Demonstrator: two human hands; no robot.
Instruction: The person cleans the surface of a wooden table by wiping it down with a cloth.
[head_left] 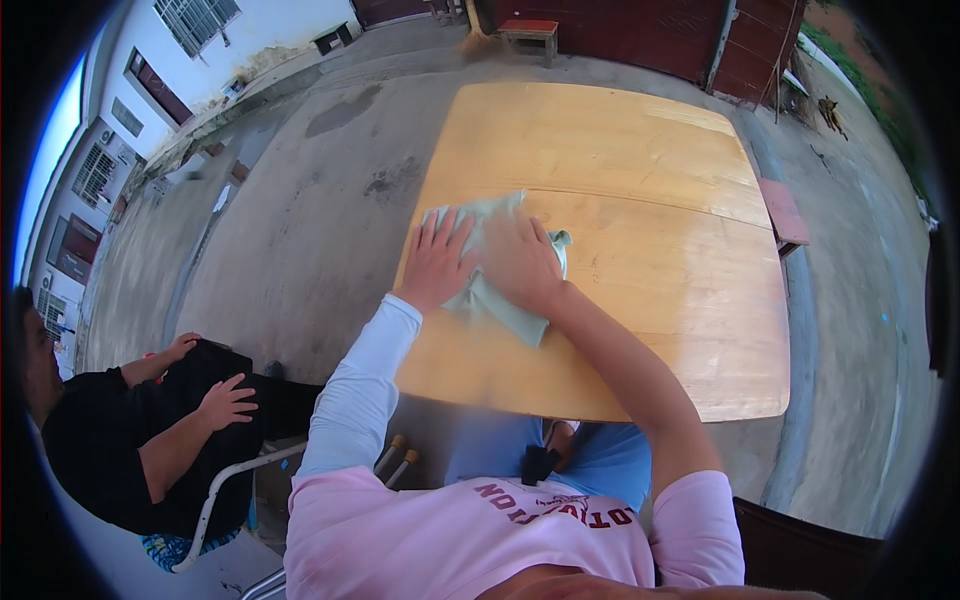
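Observation:
A pale green cloth [515, 318] lies crumpled on a yellowish wooden tabletop [610, 150], toward its left side. My left hand [437, 265] rests on the cloth's left part, open, with its fingers spread and stretched forward. My right hand [525, 260] is on the cloth just to the right, partly blurred and hazy, so I cannot make out whether its fingers lie flat or are closed on the fabric. The cloth bunches up beside its fingers.
A person in black [120, 450] sits in a metal-framed chair at lower left. A pink bench [785, 208] stands beside the table's right edge. A red-topped stool [528, 30], a dark red gate [620, 40] and a white building [170, 50] are beyond.

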